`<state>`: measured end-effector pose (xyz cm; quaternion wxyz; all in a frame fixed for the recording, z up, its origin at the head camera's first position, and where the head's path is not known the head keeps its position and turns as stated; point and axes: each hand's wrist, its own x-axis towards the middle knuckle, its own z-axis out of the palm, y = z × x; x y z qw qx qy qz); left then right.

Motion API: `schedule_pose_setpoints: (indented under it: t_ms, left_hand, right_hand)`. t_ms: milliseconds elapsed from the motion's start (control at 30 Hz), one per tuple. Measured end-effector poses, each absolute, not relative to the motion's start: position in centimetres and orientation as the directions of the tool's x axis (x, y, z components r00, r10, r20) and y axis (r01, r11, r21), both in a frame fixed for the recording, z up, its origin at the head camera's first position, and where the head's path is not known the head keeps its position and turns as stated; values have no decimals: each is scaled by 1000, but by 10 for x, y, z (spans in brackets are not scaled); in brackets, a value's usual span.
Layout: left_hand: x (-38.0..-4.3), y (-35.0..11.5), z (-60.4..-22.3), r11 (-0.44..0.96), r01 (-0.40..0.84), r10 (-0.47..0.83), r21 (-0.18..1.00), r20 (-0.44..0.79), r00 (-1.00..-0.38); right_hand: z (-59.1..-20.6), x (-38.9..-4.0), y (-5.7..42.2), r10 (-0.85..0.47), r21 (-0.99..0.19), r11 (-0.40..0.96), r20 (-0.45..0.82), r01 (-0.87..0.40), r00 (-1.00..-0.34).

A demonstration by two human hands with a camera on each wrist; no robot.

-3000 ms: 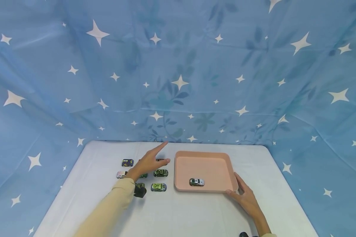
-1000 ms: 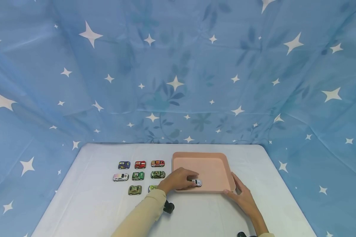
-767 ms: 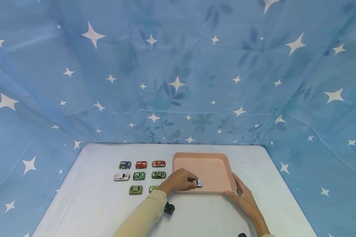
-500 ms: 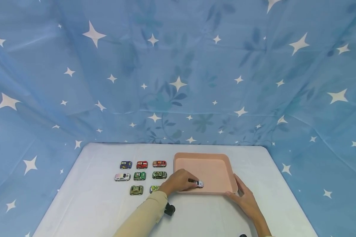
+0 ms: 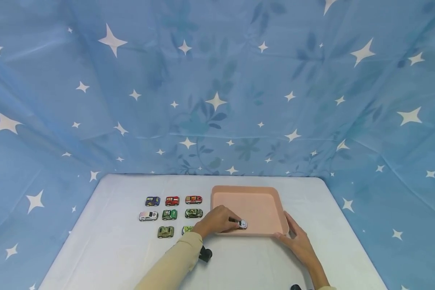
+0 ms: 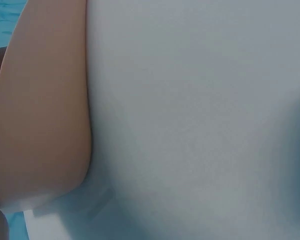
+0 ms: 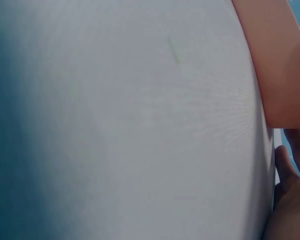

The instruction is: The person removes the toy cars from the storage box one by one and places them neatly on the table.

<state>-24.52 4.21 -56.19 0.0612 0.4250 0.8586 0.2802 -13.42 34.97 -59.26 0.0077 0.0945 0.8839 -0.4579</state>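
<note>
In the head view, my left hand [image 5: 220, 220] reaches over the near left wall of a peach tray [image 5: 262, 205]. Its thumb and fingers pinch a small silver-white toy car [image 5: 243, 224] on the tray floor, and they hide the car's left part. My right hand [image 5: 298, 241] holds the tray's near right corner, thumb at the front wall and fingers along the right side. The left wrist view catches the tray wall [image 6: 45, 110] close up, but not the car. In the right wrist view the tray corner [image 7: 277, 75] stands above some fingers [image 7: 285, 167].
Left of the tray, several toy cars stand in rows on the white table [image 5: 105, 241], among them a red car [image 5: 172, 201], a green car [image 5: 169, 214] and a white car [image 5: 148, 216]. My left forearm partly covers a yellow-green car [image 5: 187, 230]. A blue starred curtain [image 5: 217, 121] surrounds the table.
From above the cars at left, my left hand has moved right into the tray and taken hold of the silver-white toy car. My right hand has stayed at the tray's corner.
</note>
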Motion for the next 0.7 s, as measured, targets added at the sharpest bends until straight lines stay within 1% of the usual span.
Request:
schedule_pose_setpoints:
  t_ms: [133, 400, 567, 700]
  left_hand:
    - [-245, 40, -562, 468, 681, 764, 563, 129, -632]
    - [-246, 36, -562, 429, 655, 747, 622, 164, -644]
    - [-247, 29, -553, 410, 595, 728, 691, 144, -670]
    - [-250, 17, -544, 408, 554, 720, 725, 118, -684]
  right_hand:
    - [-594, -133, 347, 159, -812, 558, -99, 172, -982]
    - [-594, -132, 346, 141, -821, 554, -71, 138, -988]
    - [-593, -133, 346, 149, -811, 564, -87, 157, -985]
    - [-592, -133, 348, 157, -806, 567, -94, 167, -983]
